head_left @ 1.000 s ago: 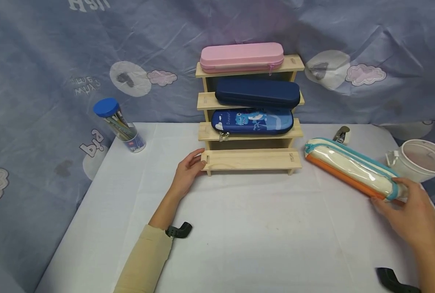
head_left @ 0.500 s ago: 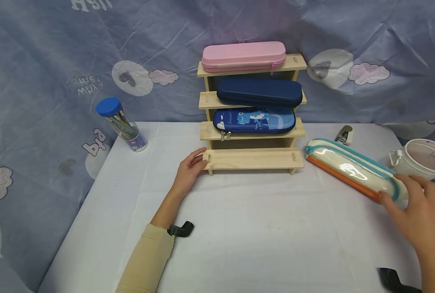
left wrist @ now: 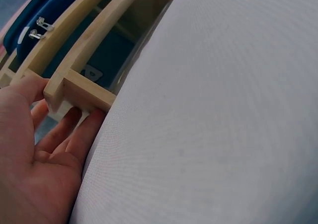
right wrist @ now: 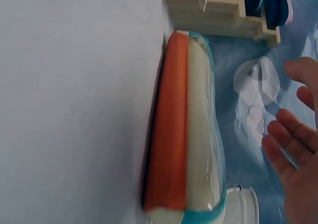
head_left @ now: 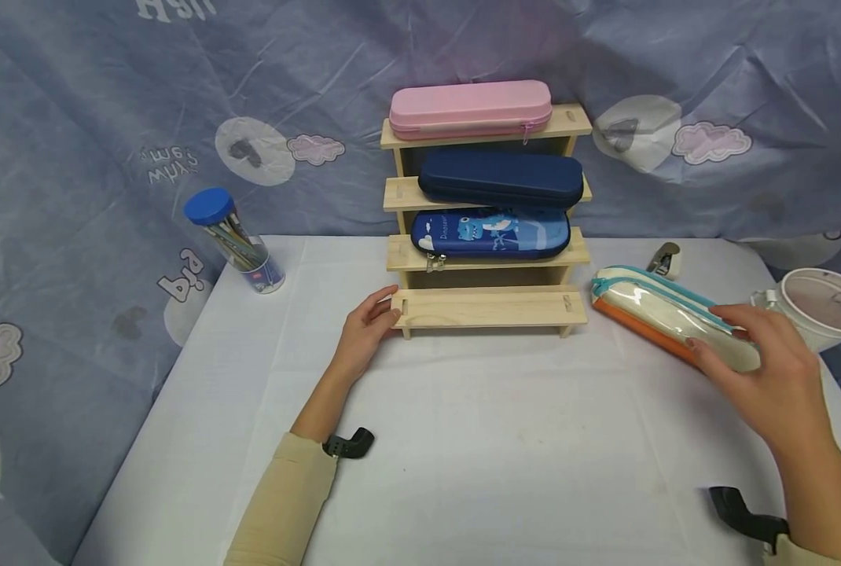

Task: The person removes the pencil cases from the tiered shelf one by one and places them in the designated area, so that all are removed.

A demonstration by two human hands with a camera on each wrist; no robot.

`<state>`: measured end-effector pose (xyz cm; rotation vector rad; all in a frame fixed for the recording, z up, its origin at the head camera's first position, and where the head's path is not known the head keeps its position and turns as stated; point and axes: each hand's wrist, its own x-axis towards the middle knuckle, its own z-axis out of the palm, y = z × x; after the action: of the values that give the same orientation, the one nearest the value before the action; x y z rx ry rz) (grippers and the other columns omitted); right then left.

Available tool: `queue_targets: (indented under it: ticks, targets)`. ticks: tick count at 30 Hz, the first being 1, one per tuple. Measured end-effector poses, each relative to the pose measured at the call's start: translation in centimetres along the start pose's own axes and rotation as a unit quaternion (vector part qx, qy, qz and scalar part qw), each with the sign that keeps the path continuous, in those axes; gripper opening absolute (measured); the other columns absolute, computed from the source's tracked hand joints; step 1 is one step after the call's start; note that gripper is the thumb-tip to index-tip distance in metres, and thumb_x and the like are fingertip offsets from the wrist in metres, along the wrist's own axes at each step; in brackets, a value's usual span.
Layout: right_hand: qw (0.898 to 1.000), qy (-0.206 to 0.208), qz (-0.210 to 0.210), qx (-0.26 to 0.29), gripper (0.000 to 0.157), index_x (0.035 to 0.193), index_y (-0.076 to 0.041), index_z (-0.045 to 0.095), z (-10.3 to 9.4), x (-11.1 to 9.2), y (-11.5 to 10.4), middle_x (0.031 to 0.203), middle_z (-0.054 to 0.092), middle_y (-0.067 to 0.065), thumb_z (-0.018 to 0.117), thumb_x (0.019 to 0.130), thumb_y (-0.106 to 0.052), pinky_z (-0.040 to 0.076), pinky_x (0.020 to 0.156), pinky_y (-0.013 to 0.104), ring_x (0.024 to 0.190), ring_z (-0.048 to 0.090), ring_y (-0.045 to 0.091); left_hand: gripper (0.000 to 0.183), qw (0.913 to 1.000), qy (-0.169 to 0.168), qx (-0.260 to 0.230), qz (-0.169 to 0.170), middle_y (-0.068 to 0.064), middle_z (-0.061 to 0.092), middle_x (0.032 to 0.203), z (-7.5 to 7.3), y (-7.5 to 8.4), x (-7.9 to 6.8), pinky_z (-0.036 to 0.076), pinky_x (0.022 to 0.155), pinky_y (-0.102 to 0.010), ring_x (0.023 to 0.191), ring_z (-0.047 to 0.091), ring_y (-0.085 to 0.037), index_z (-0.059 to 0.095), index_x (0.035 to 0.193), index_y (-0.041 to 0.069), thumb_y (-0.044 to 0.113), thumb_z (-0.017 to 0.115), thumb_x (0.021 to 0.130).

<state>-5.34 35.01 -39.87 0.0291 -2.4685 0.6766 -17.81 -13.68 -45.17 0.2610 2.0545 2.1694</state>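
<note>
My left hand (head_left: 364,334) holds the left end of the lowest step of a wooden tiered rack (head_left: 487,308). In the left wrist view its thumb lies on the step's edge, and fingertips (left wrist: 92,122) touch the end below. A cream, clear-fronted pencil case (head_left: 647,306) with an orange strip and teal zip lies slanted to the right of the rack. Over its near end hovers my right hand (head_left: 781,369), fingers spread. The right wrist view shows these fingers (right wrist: 293,134) apart from the pencil case, gripping nothing.
On the rack's upper steps rest a pink case (head_left: 470,110), a navy case (head_left: 501,177) and a dinosaur case (head_left: 491,233). A blue-lidded jar of pencils (head_left: 240,244) stands left. At right are a white bucket (head_left: 817,310) and a small metal-and-white object (head_left: 664,259).
My right hand has let go of the pencil case's near end, drawn back, then come leftward over the case. The left hand stays on the rack.
</note>
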Motion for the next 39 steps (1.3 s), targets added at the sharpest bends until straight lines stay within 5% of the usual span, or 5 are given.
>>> queue_targets:
  ticks: [9, 25, 31, 35, 39]
  targets:
    - [0.996, -0.006, 0.001, 0.085, 0.060, 0.126, -0.018, 0.064, 1.9, 2.5, -1.6, 0.124, 0.058, 0.000, 0.084, 0.071, -0.005, 0.035, 0.087, 0.004, 0.111, 0.044, -0.006, 0.047, 1.0000, 0.000, -0.007, -0.001, -0.017, 0.056, 0.129, -0.7, -2.0, 0.9, 0.051, 0.088, -0.049, 0.110, 0.061, -0.025, 0.050, 0.140, 0.010, 0.010, 0.062, 0.094]
    - [0.980, -0.024, 0.019, 0.195, 0.058, 0.128, -0.014, 0.062, 4.4, 4.9, -3.5, 0.121, 0.056, 0.003, 0.080, 0.075, 0.002, 0.044, 0.090, 0.013, 0.108, 0.053, 0.011, 0.042, 0.9998, 0.007, 0.000, 0.016, -0.011, 0.059, 0.126, -0.6, -3.2, 1.2, 0.055, 0.083, -0.037, 0.110, 0.061, -0.026, 0.056, 0.134, 0.022, 0.018, 0.065, 0.093]
    - [0.973, -0.052, 0.010, 0.223, 0.055, 0.127, -0.007, 0.062, 4.3, 5.7, -6.5, 0.120, 0.055, 0.010, 0.078, 0.076, 0.004, 0.044, 0.091, 0.015, 0.108, 0.052, 0.014, 0.046, 0.9999, 0.000, -0.005, 0.011, -0.016, 0.057, 0.128, -0.5, -2.0, 0.9, 0.054, 0.086, -0.039, 0.110, 0.060, -0.026, 0.052, 0.139, 0.012, 0.013, 0.063, 0.094]
    - [0.970, -0.071, 0.011, 0.231, 0.056, 0.126, -0.010, 0.063, 5.7, 6.4, -6.5, 0.122, 0.055, 0.007, 0.081, 0.075, 0.000, 0.045, 0.091, 0.015, 0.110, 0.051, 0.014, 0.047, 0.9999, -0.003, -0.010, 0.004, -0.020, 0.056, 0.128, -0.4, -0.5, 0.3, 0.052, 0.088, -0.044, 0.109, 0.061, -0.027, 0.050, 0.139, 0.006, 0.006, 0.061, 0.094]
    - [0.967, -0.076, 0.002, 0.243, 0.053, 0.125, -0.006, 0.062, 6.3, 7.2, -7.8, 0.124, 0.054, 0.010, 0.079, 0.076, -0.001, 0.045, 0.093, 0.019, 0.110, 0.051, 0.013, 0.046, 0.9999, 0.000, -0.012, 0.003, -0.018, 0.057, 0.128, -0.6, -1.5, 0.6, 0.053, 0.087, -0.042, 0.109, 0.061, -0.026, 0.051, 0.139, 0.008, 0.008, 0.062, 0.094]
